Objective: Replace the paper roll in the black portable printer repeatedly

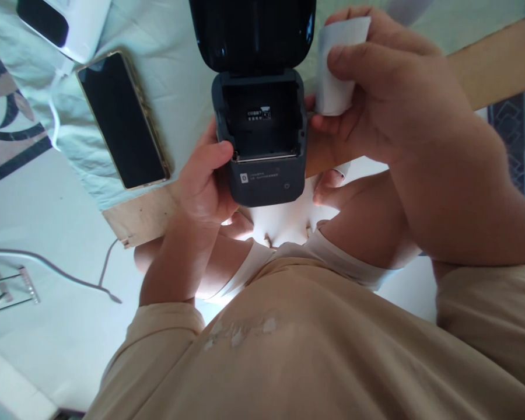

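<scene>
A small dark label printer [266, 181] is in my left hand [207, 175], the thumb on its front left corner and the fingers behind and under it. Its glossy black lid [254, 32] stands raised, so the hollow paper bay shows, with a small printed sticker inside. Just right of the printer, my right hand [389, 87] grips a white paper roll [339, 70] between thumb and fingers. The roll is outside the bay. Some fingertips of the right hand are partly hidden behind the roll.
On the pale green cloth [166, 70] to the left lies a phone [122, 119], screen dark. Beyond it is a white device [65, 26] with a dark panel and a white cable [55, 116]. The wooden table edge [499, 61] runs beneath my hands. A grey cable [48, 265] lies lower left.
</scene>
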`<state>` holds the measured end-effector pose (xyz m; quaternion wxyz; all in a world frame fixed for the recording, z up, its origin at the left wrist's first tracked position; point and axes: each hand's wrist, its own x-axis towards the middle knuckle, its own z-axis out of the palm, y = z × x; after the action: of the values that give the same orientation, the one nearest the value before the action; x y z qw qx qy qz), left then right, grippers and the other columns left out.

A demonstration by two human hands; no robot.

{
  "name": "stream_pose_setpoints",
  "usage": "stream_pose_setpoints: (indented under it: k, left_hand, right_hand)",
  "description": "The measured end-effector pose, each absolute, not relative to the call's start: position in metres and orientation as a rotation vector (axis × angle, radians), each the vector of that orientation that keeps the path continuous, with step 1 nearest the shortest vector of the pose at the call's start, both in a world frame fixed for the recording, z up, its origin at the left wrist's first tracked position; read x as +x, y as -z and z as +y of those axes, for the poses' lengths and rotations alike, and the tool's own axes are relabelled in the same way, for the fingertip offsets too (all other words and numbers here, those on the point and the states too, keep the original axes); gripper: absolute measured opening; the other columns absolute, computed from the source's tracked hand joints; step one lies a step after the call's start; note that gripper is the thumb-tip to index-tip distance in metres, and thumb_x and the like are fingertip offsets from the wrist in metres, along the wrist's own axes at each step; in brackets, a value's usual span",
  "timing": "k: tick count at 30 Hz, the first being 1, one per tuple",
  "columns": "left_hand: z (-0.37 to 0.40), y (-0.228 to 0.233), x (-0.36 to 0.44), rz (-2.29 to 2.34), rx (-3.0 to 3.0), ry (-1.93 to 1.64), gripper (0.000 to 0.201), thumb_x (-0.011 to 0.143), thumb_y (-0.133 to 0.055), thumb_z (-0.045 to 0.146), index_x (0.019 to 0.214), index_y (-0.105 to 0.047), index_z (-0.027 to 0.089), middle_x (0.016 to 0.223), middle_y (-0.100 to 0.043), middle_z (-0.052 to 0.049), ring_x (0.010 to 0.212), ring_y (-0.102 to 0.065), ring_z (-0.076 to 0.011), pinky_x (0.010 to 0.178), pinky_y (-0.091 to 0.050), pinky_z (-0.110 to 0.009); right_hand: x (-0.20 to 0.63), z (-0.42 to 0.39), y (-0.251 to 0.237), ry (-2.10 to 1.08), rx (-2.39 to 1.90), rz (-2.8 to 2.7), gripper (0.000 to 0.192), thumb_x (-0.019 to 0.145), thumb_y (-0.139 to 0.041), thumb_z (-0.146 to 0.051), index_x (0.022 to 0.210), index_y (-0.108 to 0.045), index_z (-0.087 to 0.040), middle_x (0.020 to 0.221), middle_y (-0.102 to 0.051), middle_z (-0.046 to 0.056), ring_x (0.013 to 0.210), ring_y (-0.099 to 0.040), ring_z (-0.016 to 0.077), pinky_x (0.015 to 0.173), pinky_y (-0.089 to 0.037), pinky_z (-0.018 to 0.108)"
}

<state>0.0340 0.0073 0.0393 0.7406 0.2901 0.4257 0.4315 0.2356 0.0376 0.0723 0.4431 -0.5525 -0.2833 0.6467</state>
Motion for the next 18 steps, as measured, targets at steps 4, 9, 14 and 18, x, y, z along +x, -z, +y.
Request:
stream_pose_setpoints:
  k: [4, 9, 14, 18]
  left_hand:
    - [0.0088, -0.0353, 0.0341, 0.931, 0.617, -0.966, 0.032, 0.074, -0.078, 0.039, 0.104, -0.077, 0.028, 0.101, -0.081, -0.003, 0.102, -0.073, -0.0339, 0.094, -0.062, -0.051]
    - [0.0098, -0.0382, 0.0358, 0.963, 0.599, -0.932, 0.031, 0.069, -0.081, 0.041, 0.099, -0.078, 0.032, 0.098, -0.081, -0.002, 0.104, -0.073, -0.0356, 0.093, -0.062, -0.051]
    - [0.0099, -0.0349, 0.0336, 0.963, 0.616, -0.943, 0.03, 0.069, -0.079, 0.042, 0.097, -0.077, 0.033, 0.094, -0.08, -0.001, 0.104, -0.073, -0.0361, 0.089, -0.06, -0.052]
    - [0.0096, -0.0326, 0.0311, 0.95, 0.63, -0.966, 0.024, 0.075, -0.079, 0.038, 0.098, -0.079, 0.03, 0.091, -0.079, 0.001, 0.081, -0.069, -0.026, 0.07, -0.057, -0.042]
  right_hand:
    - [0.2379, 0.0395, -0.0708, -1.647, -1.326, -0.767, 0.029, 0.095, -0.045, -0.011, 0.116, -0.049, -0.03, 0.093, -0.062, -0.007, 0.064, -0.063, 0.0054, 0.054, -0.062, 0.017]
    - [0.2411, 0.0398, -0.0677, -1.657, -1.275, -0.833, 0.024, 0.09, -0.05, -0.013, 0.107, -0.053, -0.029, 0.095, -0.06, -0.005, 0.07, -0.063, 0.0056, 0.062, -0.066, 0.017]
    - [0.2416, 0.0368, -0.0669, -1.649, -1.229, -0.854, 0.026, 0.084, -0.061, -0.018, 0.107, -0.053, -0.028, 0.096, -0.058, -0.006, 0.071, -0.061, 0.0033, 0.065, -0.066, 0.016]
    - [0.2382, 0.0305, -0.0683, -1.556, -1.239, -0.927, 0.031, 0.083, -0.065, -0.018, 0.109, -0.049, -0.023, 0.086, -0.052, -0.008, 0.066, -0.058, 0.0009, 0.058, -0.059, 0.013]
